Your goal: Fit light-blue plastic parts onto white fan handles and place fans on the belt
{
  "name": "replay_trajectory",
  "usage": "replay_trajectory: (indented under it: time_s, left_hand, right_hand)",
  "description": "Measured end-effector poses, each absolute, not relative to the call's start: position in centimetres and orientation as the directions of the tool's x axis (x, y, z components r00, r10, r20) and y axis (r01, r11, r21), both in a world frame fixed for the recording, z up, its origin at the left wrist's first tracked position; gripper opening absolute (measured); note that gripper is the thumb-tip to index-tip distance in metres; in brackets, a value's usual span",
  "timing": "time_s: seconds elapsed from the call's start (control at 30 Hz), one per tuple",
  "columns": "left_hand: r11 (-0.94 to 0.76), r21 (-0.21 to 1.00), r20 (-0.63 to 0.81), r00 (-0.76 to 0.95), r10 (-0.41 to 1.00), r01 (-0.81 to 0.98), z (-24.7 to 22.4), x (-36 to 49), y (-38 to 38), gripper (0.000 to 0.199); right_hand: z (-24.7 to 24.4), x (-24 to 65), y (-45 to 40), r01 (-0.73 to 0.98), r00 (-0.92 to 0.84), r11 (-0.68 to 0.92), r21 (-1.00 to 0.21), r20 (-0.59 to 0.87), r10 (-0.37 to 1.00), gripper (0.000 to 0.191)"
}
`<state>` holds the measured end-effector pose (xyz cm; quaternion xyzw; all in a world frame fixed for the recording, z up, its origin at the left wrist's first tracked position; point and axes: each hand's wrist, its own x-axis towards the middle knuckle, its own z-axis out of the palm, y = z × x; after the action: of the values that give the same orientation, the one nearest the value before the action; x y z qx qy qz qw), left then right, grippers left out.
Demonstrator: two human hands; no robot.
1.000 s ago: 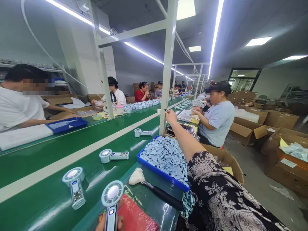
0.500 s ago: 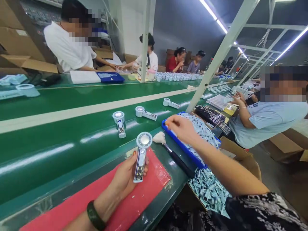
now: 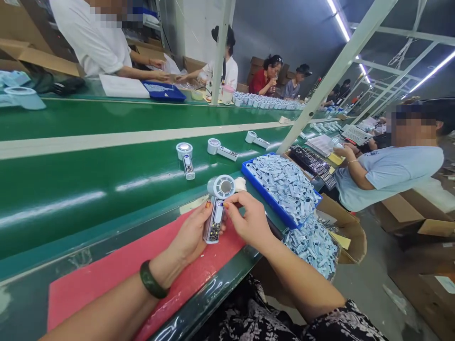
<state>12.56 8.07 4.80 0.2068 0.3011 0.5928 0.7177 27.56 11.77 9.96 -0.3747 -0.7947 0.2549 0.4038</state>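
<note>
My left hand [image 3: 190, 232] is closed round the handle of a light-blue handheld fan [image 3: 214, 220], held upright and slightly tilted over a red mat [image 3: 117, 279]. The handle's front is uncovered, showing a circuit board and a pale battery. My right hand [image 3: 250, 220] is at the top of that handle, just under the fan's round head, thumb and forefinger pinched together. Whatever lies between those fingertips is too small to make out. Behind the right hand shows the white wrapped head of a tool [image 3: 240, 184]; most of its dark handle is hidden.
A blue tray [image 3: 245, 171] heaped with small light-blue pieces stands to the right, above a box of similar parts [image 3: 313, 244]. Several open fans, one a fan [image 3: 185, 158], lie on the green conveyor belt [image 3: 88, 175]. A slanted post [image 3: 320, 90] rises beyond. Co-workers sit around.
My right hand has moved from the blue tray's near edge leftward to the fan in my left hand. The fan has been raised slightly and its head turned. The camera view has shifted.
</note>
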Motion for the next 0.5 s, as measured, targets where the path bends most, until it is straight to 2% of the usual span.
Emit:
replay_trajectory:
  time_s: [0.5]
  left_hand:
    - [0.195, 0.69, -0.184, 0.092, 0.979, -0.697, 4.72, 12.76, 8.05, 0.04]
  right_hand:
    - [10.23, 27.82, 11.63, 0.397, -0.4, 0.55, -0.735, 0.401, 0.824, 0.012]
